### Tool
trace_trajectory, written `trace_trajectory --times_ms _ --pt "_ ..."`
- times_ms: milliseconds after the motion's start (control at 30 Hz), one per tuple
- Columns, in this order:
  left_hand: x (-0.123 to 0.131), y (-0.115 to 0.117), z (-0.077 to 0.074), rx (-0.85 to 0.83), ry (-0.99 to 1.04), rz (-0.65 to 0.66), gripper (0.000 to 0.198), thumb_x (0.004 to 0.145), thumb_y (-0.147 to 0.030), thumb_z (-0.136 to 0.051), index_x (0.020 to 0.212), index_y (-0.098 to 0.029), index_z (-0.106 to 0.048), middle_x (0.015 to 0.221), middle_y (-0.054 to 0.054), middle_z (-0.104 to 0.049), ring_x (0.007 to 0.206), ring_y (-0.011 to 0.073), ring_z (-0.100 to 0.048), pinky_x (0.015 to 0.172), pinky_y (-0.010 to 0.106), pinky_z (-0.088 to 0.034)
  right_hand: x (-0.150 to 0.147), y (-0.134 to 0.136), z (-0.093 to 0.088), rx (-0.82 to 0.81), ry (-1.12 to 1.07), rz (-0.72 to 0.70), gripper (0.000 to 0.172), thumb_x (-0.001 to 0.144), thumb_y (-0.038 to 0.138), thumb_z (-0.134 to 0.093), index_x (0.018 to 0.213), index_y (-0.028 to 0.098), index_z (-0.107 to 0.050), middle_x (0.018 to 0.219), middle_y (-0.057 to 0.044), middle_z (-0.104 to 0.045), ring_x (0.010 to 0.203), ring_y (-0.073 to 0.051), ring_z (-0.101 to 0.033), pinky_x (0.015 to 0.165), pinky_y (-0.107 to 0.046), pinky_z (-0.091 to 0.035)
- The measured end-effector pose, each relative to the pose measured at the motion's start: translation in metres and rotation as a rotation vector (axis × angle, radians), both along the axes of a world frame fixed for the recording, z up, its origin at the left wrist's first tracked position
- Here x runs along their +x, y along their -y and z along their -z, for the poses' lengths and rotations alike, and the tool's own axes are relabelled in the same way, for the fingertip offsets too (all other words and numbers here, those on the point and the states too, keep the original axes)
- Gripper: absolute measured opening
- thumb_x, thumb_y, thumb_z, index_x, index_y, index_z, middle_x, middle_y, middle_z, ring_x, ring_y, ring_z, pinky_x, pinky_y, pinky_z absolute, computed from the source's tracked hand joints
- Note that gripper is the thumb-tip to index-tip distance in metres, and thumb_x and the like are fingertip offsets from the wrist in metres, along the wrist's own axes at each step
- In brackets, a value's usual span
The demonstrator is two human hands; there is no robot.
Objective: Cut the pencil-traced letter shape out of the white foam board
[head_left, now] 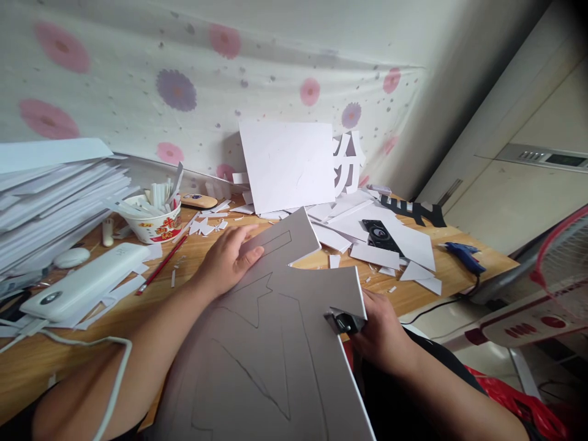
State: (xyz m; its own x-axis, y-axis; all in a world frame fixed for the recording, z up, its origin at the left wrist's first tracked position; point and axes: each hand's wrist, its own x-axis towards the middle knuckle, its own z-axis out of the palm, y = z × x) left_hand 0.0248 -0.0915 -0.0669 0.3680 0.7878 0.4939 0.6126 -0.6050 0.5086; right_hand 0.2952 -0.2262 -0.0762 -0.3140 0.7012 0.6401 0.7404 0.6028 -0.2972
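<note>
A large white foam board [275,312] with pencilled outlines of character strokes fills the lower middle, its upper edge cut into a deep notch. My left hand [232,257] grips the board's upper left edge, thumb on the face and fingers toward the far side. At the right edge my right hand [383,334] is closed around dark scissors [346,321]. Their blades sit at the board's edge, where a short cut opens. The board hides the fingers and most of the scissor handles.
A white power bank [87,282] with a cable, a red pencil [163,266] and a paper tub [154,223] of strips lie left. Behind stand a blank board [289,168] and cut-out characters [348,160]. A blue glue gun [463,256] and a racket [563,263] are right.
</note>
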Motion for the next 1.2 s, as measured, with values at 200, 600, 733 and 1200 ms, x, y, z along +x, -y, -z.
trace_trajectory --times_ms 200,600,733,1200 --pt "0.041 0.05 -0.044 0.393 -0.028 0.365 0.022 0.095 -0.018 -0.048 0.104 -0.02 -0.067 0.105 0.005 -0.071 0.099 0.0203 -0.058 0.092 0.04 -0.043 0.002 -0.006 0.006 -0.051 -0.019 -0.006 0.016 0.068 0.01 -0.045 0.073 0.023 -0.039 0.059 0.003 -0.051 0.049 -0.012 -0.046 0.048 -0.021 -0.036" --pt "0.06 0.075 -0.036 0.325 -0.21 0.305 0.026 0.097 -0.025 -0.049 0.114 -0.018 -0.067 0.094 0.004 -0.074 0.082 0.0228 -0.051 0.075 0.041 -0.037 0.01 0.002 0.012 -0.172 -0.037 0.01 0.016 0.068 0.008 -0.047 0.074 0.022 -0.044 0.059 0.003 -0.054 0.049 -0.012 -0.048 0.049 -0.021 -0.038" --pt "0.061 0.075 -0.036 0.272 -0.179 0.299 0.028 0.1 -0.026 -0.044 0.114 -0.018 -0.067 0.095 0.005 -0.072 0.081 0.0222 -0.05 0.074 0.04 -0.038 0.006 0.001 0.012 -0.177 -0.044 0.013 0.014 0.07 0.01 -0.047 0.074 0.023 -0.044 0.058 0.003 -0.054 0.048 -0.011 -0.048 0.048 -0.02 -0.038" --pt "0.057 0.073 -0.036 0.212 -0.004 0.368 0.019 0.099 -0.019 -0.047 0.099 -0.019 -0.066 0.083 0.003 -0.066 0.08 0.0191 -0.05 0.077 0.037 -0.04 0.011 -0.007 0.017 -0.091 -0.003 0.012 0.018 0.065 0.009 -0.048 0.074 0.023 -0.041 0.06 0.003 -0.053 0.05 -0.012 -0.048 0.05 -0.021 -0.037"
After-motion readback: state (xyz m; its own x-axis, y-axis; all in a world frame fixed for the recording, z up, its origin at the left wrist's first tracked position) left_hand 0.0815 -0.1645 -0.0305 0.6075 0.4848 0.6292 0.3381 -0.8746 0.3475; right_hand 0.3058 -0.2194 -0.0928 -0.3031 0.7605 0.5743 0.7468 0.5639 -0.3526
